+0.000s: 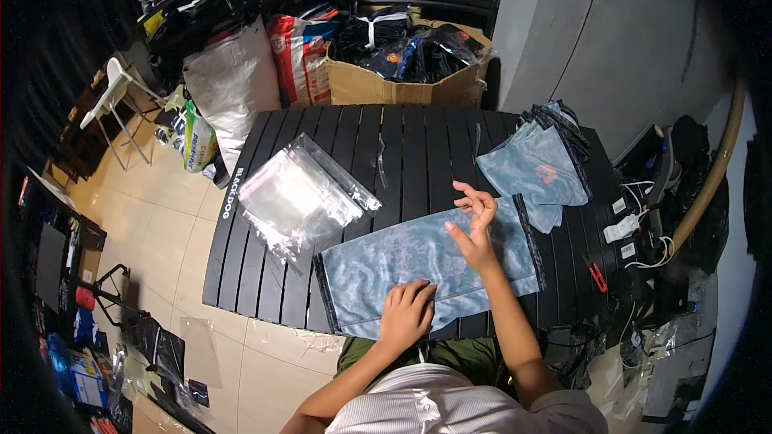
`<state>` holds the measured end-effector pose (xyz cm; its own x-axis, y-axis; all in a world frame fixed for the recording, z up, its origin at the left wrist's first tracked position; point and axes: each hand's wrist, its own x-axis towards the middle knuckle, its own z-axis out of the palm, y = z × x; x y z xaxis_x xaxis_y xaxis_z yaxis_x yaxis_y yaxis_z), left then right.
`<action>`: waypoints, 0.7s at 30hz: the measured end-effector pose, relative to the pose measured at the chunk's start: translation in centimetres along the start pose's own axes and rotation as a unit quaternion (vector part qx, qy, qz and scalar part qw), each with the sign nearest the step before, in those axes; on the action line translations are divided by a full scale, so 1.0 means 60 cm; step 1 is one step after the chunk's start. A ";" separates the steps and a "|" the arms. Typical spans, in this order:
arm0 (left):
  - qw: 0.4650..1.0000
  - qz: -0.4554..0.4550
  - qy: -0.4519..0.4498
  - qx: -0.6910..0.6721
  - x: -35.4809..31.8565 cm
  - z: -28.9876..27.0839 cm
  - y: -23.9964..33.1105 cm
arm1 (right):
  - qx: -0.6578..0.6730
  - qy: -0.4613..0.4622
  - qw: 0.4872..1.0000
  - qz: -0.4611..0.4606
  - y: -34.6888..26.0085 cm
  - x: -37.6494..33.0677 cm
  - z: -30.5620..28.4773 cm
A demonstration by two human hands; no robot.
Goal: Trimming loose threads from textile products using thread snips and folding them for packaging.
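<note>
A blue-grey mottled cloth piece (378, 265) with dark trim at both short ends lies spread across the near side of the slatted black table (426, 133). My left hand (407, 312) rests on its near edge, palm down, fingers lying on the fabric. Over the right part of the cloth, my right hand (478, 233) is raised with thumb and fingers apart, holding nothing. Farther right sits a loose pile of similar cloth pieces (535, 165), one with an orange mark. Left of the spread cloth lies a stack of clear plastic bags (293, 197).
Small red-handled snips (596, 275) lie by the table's right edge, near a white power strip (622, 229) and cables. Behind the table stand a cardboard box (402, 92) of dark packaged goods and a white sack (231, 80). A white high chair (119, 84) is far left.
</note>
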<state>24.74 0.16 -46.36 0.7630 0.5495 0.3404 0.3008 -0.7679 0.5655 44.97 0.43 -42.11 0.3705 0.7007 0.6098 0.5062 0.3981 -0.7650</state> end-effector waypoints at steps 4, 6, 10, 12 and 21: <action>1.000 0.001 -0.003 -0.005 0.001 0.000 0.001 | -0.032 0.003 0.999 -0.009 0.003 0.002 -0.005; 1.000 0.002 -0.003 -0.001 0.000 0.000 0.001 | -0.021 0.012 1.000 -0.015 0.009 0.001 -0.001; 1.000 0.001 -0.006 0.001 -0.001 0.000 0.000 | -0.042 0.025 0.999 -0.011 0.005 0.002 0.000; 1.000 0.001 -0.008 -0.002 0.000 -0.001 0.002 | -0.044 0.028 0.998 -0.022 0.009 0.004 0.000; 1.000 0.000 -0.005 -0.002 0.000 -0.001 -0.001 | -0.015 0.005 0.999 0.031 -0.006 0.013 -0.004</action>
<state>24.68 0.20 -46.34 0.7693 0.5454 0.3327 0.2975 -0.7666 0.5690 45.26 0.70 -41.33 0.4090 0.7172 0.5643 0.5050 0.3372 -0.7945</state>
